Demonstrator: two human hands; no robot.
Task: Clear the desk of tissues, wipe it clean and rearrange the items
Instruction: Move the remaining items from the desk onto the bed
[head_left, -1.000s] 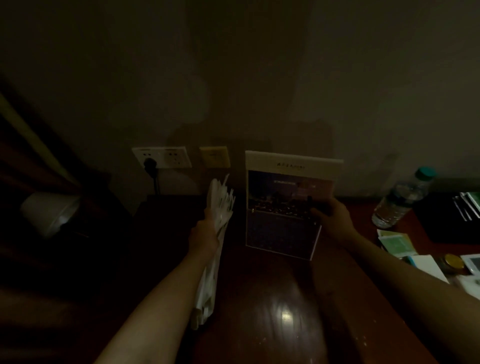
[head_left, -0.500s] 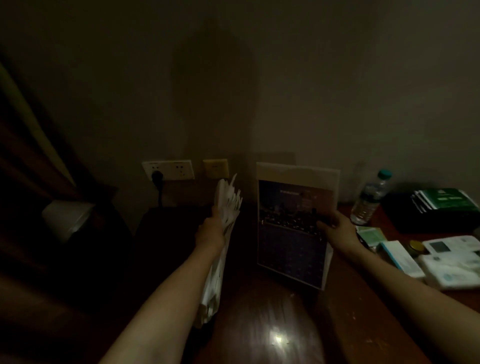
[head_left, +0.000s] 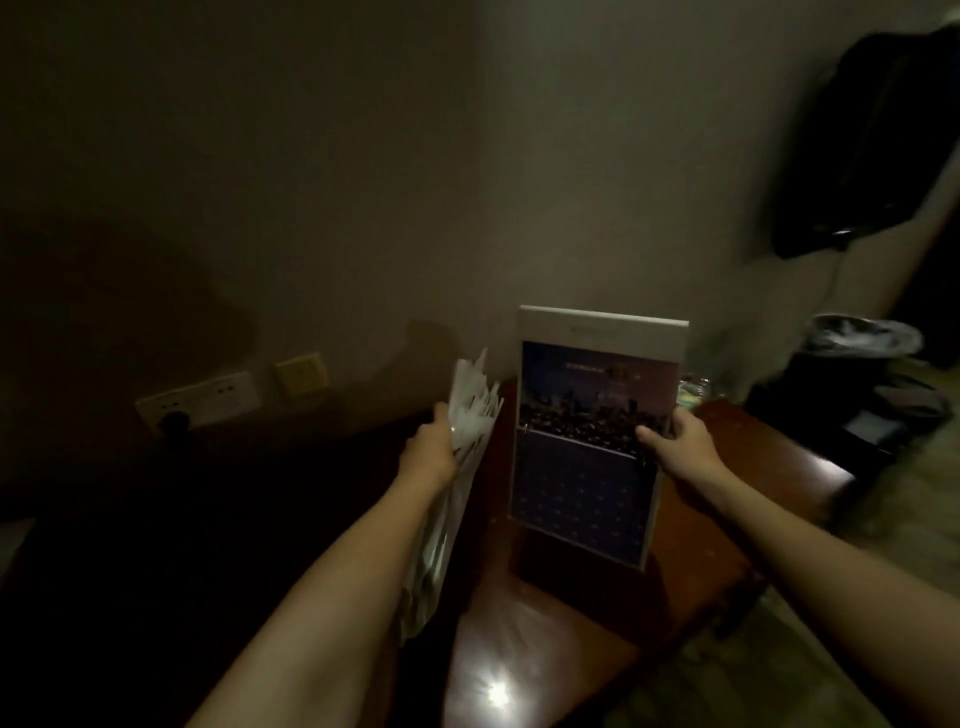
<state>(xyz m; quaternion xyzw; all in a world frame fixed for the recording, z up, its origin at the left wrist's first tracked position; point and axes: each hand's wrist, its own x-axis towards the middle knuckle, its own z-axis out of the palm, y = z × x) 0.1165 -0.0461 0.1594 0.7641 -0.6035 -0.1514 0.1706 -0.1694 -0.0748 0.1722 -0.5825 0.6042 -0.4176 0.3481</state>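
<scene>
The room is dim. My right hand (head_left: 678, 441) grips the right edge of a tall folder (head_left: 587, 441) with a city-night picture and a white top band, held upright over the dark red wooden desk (head_left: 545, 623). My left hand (head_left: 428, 452) grips a bundle of white papers in plastic sleeves (head_left: 470, 415), held upright left of the folder; the bundle hangs down along my forearm. No tissues show in this view.
White wall sockets (head_left: 200, 400) with a black plug and a yellow switch plate (head_left: 301, 373) sit on the wall at left. A lined bin (head_left: 862, 338) stands at right, a dark garment (head_left: 878, 130) hangs above it. Small items peek out behind the folder's right edge.
The view has swung to the right: the sockets slid left, the bin and hanging garment came into view. The bottle and boxes at right are now out of sight. Both hands keep their hold.
</scene>
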